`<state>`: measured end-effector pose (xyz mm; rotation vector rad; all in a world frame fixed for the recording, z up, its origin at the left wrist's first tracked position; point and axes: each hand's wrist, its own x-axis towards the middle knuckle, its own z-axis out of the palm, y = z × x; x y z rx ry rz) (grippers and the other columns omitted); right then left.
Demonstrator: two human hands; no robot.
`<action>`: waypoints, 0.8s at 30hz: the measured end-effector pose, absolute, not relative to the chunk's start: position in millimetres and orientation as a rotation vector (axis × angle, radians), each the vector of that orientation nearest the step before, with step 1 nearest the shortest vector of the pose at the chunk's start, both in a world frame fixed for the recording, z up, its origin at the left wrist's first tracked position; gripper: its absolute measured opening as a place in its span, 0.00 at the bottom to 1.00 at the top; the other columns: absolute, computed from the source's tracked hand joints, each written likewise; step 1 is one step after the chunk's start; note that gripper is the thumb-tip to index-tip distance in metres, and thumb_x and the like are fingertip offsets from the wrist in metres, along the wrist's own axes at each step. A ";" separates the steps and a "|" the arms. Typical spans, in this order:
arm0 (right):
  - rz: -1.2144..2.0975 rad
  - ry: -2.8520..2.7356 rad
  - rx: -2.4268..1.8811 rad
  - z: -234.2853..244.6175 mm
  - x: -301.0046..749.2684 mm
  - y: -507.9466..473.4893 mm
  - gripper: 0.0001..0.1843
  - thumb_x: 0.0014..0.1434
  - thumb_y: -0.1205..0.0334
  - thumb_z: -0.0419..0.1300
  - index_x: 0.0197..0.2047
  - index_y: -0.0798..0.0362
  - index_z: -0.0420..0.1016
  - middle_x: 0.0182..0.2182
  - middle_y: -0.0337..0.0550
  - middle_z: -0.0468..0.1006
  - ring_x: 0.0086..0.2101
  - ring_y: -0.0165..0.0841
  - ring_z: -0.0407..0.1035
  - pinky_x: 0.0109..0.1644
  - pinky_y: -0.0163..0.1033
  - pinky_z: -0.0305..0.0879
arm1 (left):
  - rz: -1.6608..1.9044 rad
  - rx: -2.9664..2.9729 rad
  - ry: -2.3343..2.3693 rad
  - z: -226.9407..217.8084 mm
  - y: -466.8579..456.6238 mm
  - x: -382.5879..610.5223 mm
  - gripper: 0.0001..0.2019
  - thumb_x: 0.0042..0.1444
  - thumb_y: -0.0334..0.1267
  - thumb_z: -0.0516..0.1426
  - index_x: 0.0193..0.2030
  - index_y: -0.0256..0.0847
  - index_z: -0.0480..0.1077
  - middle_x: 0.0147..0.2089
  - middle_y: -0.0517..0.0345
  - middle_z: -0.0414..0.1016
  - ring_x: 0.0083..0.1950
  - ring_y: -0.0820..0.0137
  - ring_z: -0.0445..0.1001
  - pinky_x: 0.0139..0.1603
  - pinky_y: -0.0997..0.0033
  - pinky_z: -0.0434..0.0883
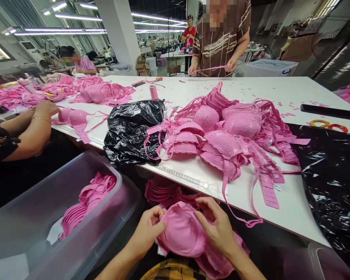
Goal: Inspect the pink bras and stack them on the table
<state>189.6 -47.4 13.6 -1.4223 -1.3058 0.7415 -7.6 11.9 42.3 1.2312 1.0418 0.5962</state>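
Observation:
In the head view I hold a pink bra (pixel 182 233) just below the table's front edge, one smooth cup facing me. My left hand (pixel 150 225) pinches the cup's left edge between thumb and fingers. At the cup's upper right, my right hand (pixel 217 223) has its thumb on the fabric and its fingers bent round the edge. The rest of the bra hangs beneath my right wrist. Behind it, under the tabletop, lie more stacked pink bras (pixel 166 192). A big pile of pink lace bras (pixel 230 132) covers the table in front of me.
A black plastic bag (pixel 131 128) lies left of the pile, another black sheet (pixel 332 186) hangs at right. A grey bin (pixel 84 217) holds stacked bras (pixel 87 202). A ruler strip (pixel 181 175) runs along the white table (pixel 282 87). Co-workers sit at left and stand opposite.

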 end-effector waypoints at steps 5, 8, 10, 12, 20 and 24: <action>1.262 -1.353 -1.401 13.7 193.9 -53.4 0.10 0.54 0.60 0.59 0.37 0.55 0.77 0.33 0.44 0.79 0.36 0.40 0.72 0.40 0.40 0.66 | 0.432 1.202 0.935 35.8 13.7 -9.0 0.16 0.41 0.41 0.64 0.35 0.38 0.67 0.33 0.60 0.68 0.35 0.71 0.65 0.36 0.74 0.63; 1.238 -1.243 -1.398 15.7 188.4 -50.0 0.11 0.56 0.59 0.57 0.36 0.57 0.78 0.33 0.46 0.79 0.36 0.41 0.71 0.42 0.42 0.65 | 0.292 1.364 0.909 36.7 17.7 -6.5 0.14 0.46 0.41 0.62 0.37 0.35 0.72 0.36 0.55 0.72 0.38 0.66 0.67 0.40 0.70 0.65; 1.253 -1.179 -1.358 15.9 189.3 -48.9 0.14 0.57 0.58 0.56 0.39 0.57 0.77 0.36 0.48 0.79 0.38 0.41 0.71 0.45 0.43 0.65 | 0.292 1.450 0.941 38.3 19.8 -5.8 0.13 0.51 0.42 0.58 0.34 0.34 0.75 0.32 0.55 0.74 0.37 0.65 0.68 0.40 0.69 0.65; 1.290 -1.173 -1.348 15.3 193.9 -51.5 0.15 0.58 0.57 0.55 0.43 0.56 0.76 0.41 0.50 0.79 0.41 0.41 0.71 0.48 0.44 0.64 | 0.333 1.472 0.959 39.2 20.2 -6.7 0.14 0.53 0.42 0.55 0.35 0.34 0.77 0.32 0.54 0.75 0.38 0.63 0.69 0.42 0.68 0.65; 1.359 -1.362 -1.479 19.0 195.8 -74.4 0.13 0.52 0.64 0.58 0.40 0.57 0.77 0.38 0.44 0.79 0.39 0.42 0.69 0.44 0.40 0.63 | 0.384 1.292 0.976 40.7 16.3 -7.8 0.18 0.48 0.37 0.59 0.48 0.36 0.74 0.44 0.50 0.77 0.45 0.59 0.71 0.49 0.64 0.66; 1.410 -1.334 -1.415 20.6 189.0 -73.1 0.12 0.51 0.68 0.55 0.37 0.57 0.76 0.35 0.41 0.78 0.37 0.39 0.67 0.43 0.38 0.61 | 0.291 1.142 0.873 46.0 16.4 -2.7 0.21 0.42 0.36 0.64 0.46 0.35 0.75 0.42 0.51 0.78 0.45 0.59 0.72 0.48 0.64 0.67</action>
